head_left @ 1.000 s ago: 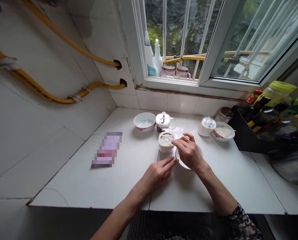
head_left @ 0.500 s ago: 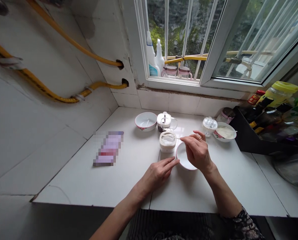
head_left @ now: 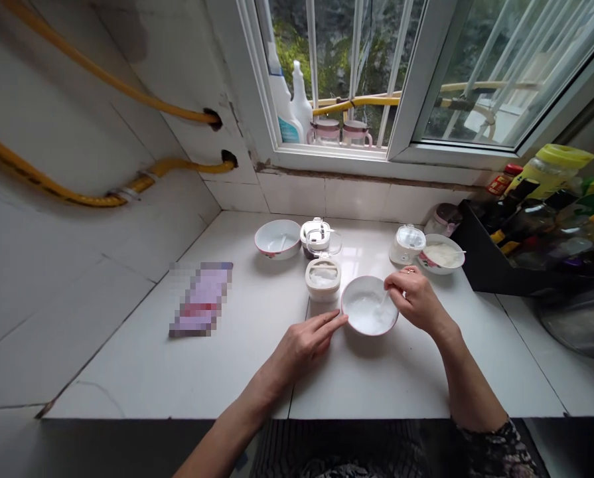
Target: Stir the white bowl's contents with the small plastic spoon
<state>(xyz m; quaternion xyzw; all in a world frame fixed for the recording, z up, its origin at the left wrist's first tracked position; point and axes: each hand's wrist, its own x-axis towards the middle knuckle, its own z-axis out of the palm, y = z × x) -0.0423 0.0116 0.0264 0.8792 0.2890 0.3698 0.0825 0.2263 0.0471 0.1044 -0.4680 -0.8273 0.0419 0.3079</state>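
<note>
My right hand pinches the handle of a small clear spoon at the right rim of a white bowl. The spoon's tip is down in the bowl, over some white stuff that is hard to make out. Outstretched fingers of my left hand touch the bowl's left side. Just behind that hand stands an open seasoning jar with white grains inside. A second seasoning jar, its contents dark, is behind it.
A pink-rimmed bowl holds a spoon at the back left. On the right are a lidded jar, a bowl of white powder and a black bin of bottles. A blurred purple packet lies left.
My right hand has moved the spoon from the open seasoning jar to the right side of the bowl, lowering its tip inside. My left hand stays at the bowl's edge. The view has shifted slightly.
</note>
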